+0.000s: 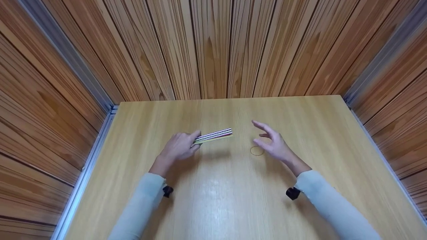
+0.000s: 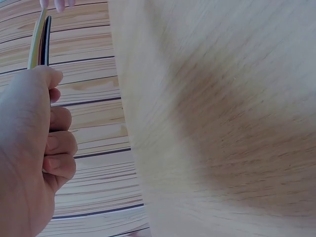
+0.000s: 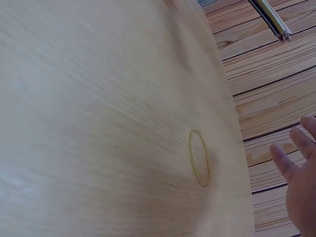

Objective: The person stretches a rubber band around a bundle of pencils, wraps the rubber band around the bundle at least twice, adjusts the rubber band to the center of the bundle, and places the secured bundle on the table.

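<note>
Pencils (image 1: 215,135) are sticking out toward three o'clock from the gripping left hand (image 1: 179,146) and might slip while the right hand (image 1: 272,143) is hovering, fingers apart, over the rubber band (image 1: 257,151).

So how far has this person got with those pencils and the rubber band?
Gathering looks done: the left hand grips a bundle of thin coloured pencils above the light wooden table. In hand: the right hand hovers open beside the thin yellow rubber band, which lies flat on the table, untouched. Left, probably: picking up the band and slipping it round the bundle.
</note>
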